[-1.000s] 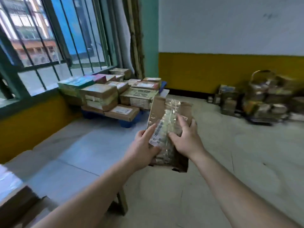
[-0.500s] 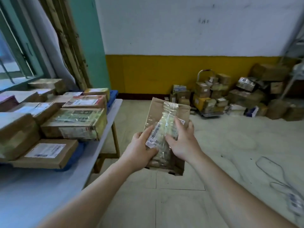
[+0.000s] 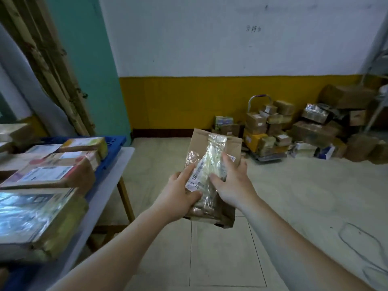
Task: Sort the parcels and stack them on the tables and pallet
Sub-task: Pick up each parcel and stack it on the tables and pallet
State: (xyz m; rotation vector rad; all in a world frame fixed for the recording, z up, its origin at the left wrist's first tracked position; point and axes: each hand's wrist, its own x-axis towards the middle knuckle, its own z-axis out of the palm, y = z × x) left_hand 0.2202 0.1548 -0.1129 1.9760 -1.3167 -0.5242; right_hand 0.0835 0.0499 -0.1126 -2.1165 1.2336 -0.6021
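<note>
The view has swung right: the window has left the frame, the table (image 3: 117, 164) with its boxes (image 3: 50, 175) has slid to the left edge, and the parcel pile (image 3: 294, 131) now sits sharp at right.

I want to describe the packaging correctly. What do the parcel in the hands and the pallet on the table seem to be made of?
The parcel looks like brown cardboard with a matte face, wrapped in glossy clear tape or film that catches light. The pallet looks like moulded blue plastic: even colour and a pattern of holes.
</note>
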